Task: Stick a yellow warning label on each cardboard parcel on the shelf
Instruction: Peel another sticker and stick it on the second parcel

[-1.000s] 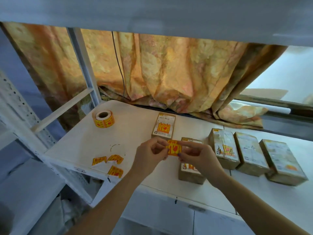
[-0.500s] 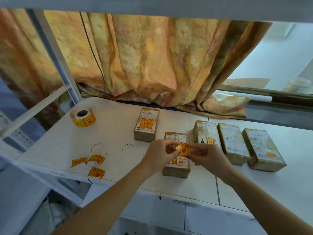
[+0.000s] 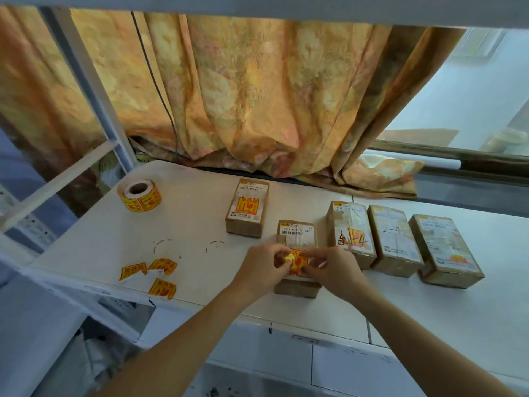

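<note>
White shelf (image 3: 186, 239) before an orange curtain (image 3: 257, 96) bears five cardboard parcels (image 3: 247, 207).

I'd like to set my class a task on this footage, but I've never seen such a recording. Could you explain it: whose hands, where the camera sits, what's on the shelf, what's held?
No machine here: a person works with bare hands, and the camera sits on their head, looking forward and down at the work. The left hand and right hand together pinch one yellow label just over the nearest parcel. On the white shelf lie four more cardboard parcels: a rear parcel farther back and a row of three parcels to the right. A roll of labels stands at the left, with loose yellow scraps near the front edge. A patterned curtain hangs behind.
</note>
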{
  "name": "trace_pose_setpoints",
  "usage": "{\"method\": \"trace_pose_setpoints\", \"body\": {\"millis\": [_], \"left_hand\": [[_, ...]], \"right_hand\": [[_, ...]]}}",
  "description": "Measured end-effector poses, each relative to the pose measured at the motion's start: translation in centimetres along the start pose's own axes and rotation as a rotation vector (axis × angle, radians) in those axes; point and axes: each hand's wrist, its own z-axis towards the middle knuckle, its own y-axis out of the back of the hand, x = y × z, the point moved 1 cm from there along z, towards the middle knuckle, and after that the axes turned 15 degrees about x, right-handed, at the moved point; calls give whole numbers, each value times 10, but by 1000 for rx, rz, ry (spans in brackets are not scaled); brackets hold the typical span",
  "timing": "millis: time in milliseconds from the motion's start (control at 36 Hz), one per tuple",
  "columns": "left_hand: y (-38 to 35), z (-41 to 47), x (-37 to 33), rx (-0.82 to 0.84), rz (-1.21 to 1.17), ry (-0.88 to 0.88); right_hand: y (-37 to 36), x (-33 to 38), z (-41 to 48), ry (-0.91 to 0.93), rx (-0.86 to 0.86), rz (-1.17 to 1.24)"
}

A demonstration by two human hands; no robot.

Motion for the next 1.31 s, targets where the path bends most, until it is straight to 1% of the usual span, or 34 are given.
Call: {"method": "trace_pose_setpoints", "body": {"millis": [194,528,722,1028,1306], "left_hand": [[-2,2,-1,4,11,-9],[-5,7,-9,-12,105,-3],[-8,8,-12,8,114,20],[-14,7,-10,-26,165,4],[-7,-7,9,-68,272,20]], "right_hand": [[-1,0,0,-31,-34,-27],[-7,-1,1,-45,-33,-26],[-7,-1,3,-55,-39,-66],[-17,-1,8,-39,-60,-213],[-4,-17,0,-61,-40,-237]]}}
